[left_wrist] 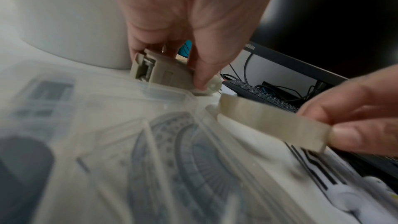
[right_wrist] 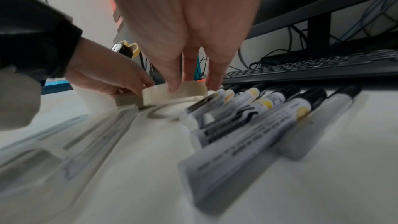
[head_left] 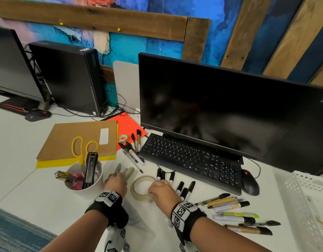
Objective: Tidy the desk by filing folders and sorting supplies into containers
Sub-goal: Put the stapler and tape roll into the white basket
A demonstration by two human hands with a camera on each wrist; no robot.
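My left hand [head_left: 119,177] pinches a beige staple remover [head_left: 129,173] that lies on the desk right beside the white cup [head_left: 95,186]. The left wrist view shows thumb and fingers curled on the staple remover [left_wrist: 168,74], which touches the desk. My right hand [head_left: 153,190] pinches the near right rim of a large beige tape roll [head_left: 138,180] lying flat on the desk. In the right wrist view my fingertips [right_wrist: 172,88] clamp the tape roll [right_wrist: 185,92]. The cup holds yellow scissors [head_left: 79,146], a black stapler [head_left: 90,170] and smaller tools.
Several black-capped markers [head_left: 180,188] lie right of the tape, with more pens [head_left: 237,213] further right. The keyboard [head_left: 189,160], mouse [head_left: 250,184] and monitor [head_left: 220,110] stand behind. Brown, yellow and orange folders [head_left: 75,140] lie at left, and a white perforated basket [head_left: 306,202] stands at right.
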